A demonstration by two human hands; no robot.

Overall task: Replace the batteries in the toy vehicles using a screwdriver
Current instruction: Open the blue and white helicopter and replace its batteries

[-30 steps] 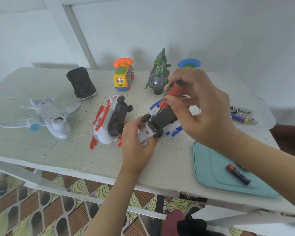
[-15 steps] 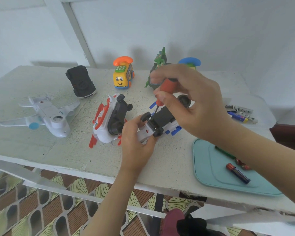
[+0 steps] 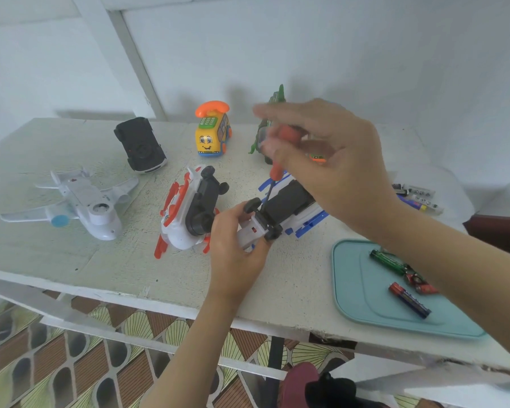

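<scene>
A white and blue toy vehicle [image 3: 289,207] lies upside down at the table's middle, its black underside up. My left hand [image 3: 236,245] grips its near end by the wheels. My right hand [image 3: 333,160] is above it, fingers blurred around the red-handled screwdriver [image 3: 280,160], whose dark shaft points down to the toy's underside. Three batteries lie on the teal tray [image 3: 359,293]: a green one [image 3: 387,262], a red one [image 3: 420,284] and a red and blue one [image 3: 409,300].
A white and orange toy [image 3: 186,213] lies upturned just left of my left hand. Further off are a white plane [image 3: 80,201], a black car [image 3: 140,144], a yellow phone bus [image 3: 212,134] and a green helicopter [image 3: 265,134]. More batteries [image 3: 418,197] lie at the right.
My right hand has lifted and shifted left with the screwdriver, its fingers turning the handle. The batteries on the tray have come into view. My left hand stays on the toy.
</scene>
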